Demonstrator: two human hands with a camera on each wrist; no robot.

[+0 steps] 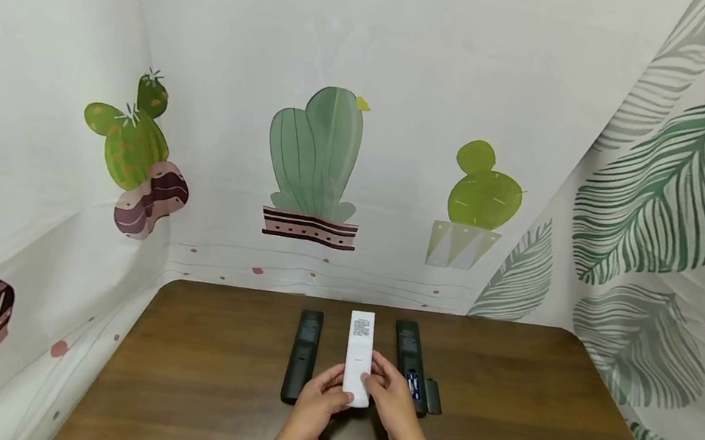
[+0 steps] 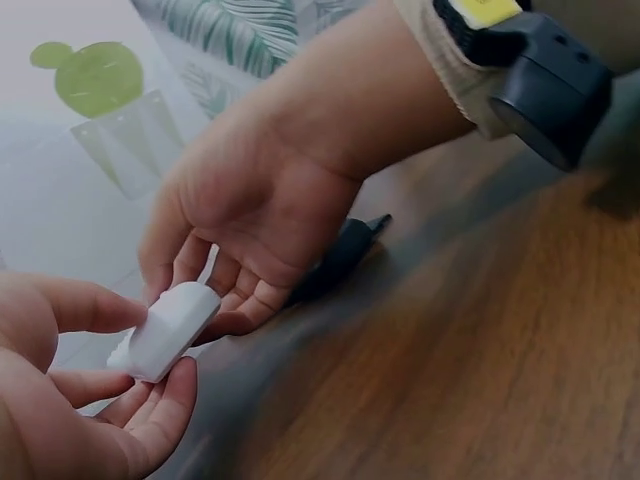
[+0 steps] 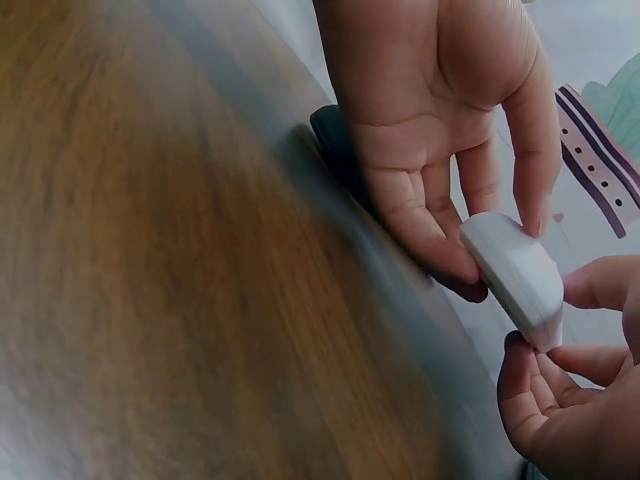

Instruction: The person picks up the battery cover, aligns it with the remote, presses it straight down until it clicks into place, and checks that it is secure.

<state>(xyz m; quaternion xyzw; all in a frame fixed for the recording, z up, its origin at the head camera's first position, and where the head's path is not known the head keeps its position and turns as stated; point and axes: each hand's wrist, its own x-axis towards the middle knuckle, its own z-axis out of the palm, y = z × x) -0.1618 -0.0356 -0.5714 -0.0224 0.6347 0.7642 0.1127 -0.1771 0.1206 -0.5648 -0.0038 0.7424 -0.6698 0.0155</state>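
A white remote control is held between both hands, its back with a printed label turned up. My left hand grips its lower left side, thumb near the bottom end. On the opposite edge, my right hand grips it with the thumb on the back face and fingers behind. Both wrist views show the remote's white end pinched between fingers and thumbs, raised above the table. Each hand's fingers partly hide its sides.
Left of the hands lies a black remote, back up. Another black remote lies to the right, its battery compartment open with batteries showing. A black battery cover is beside it. All rest on a brown wooden table before a cactus-print cloth.
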